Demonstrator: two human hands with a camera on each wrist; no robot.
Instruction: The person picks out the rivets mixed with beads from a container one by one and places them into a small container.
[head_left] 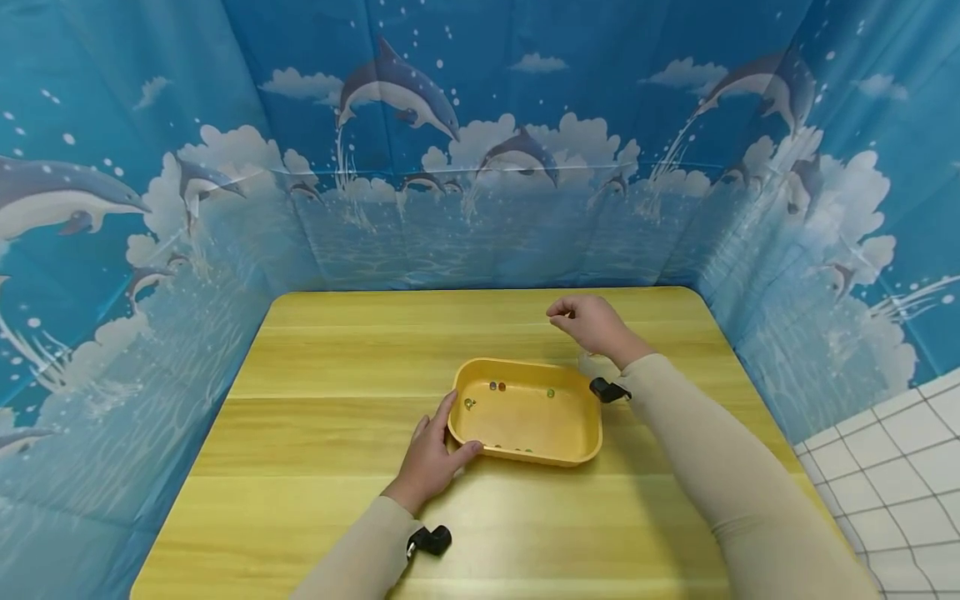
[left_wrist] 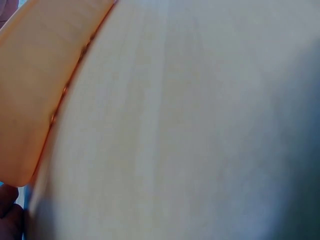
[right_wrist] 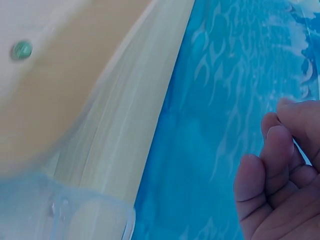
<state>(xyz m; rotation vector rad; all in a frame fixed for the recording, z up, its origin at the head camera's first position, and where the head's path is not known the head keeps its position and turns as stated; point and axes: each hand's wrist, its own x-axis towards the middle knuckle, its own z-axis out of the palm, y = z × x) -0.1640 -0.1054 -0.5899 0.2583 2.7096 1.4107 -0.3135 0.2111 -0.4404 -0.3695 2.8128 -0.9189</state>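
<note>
A shallow yellow plastic tray [head_left: 525, 412] stands on the table, with several small glass marbles [head_left: 551, 393] scattered inside. My left hand [head_left: 431, 458] holds its near left corner, thumb at the front rim and fingers along the left side. Beyond the tray's far right corner, my right hand [head_left: 592, 323] is raised, its fingers curled and the thumb meeting the index finger. No object shows between those fingertips in the right wrist view. Under the right wrist is a clear plastic container [right_wrist: 100, 212], mostly hidden by the arm in the head view.
The wood-grain table [head_left: 337, 433] has a far edge close behind the right hand. A blue dolphin-print curtain [head_left: 480, 225] hangs around the back and sides. White tiles [head_left: 900, 475] appear at the right.
</note>
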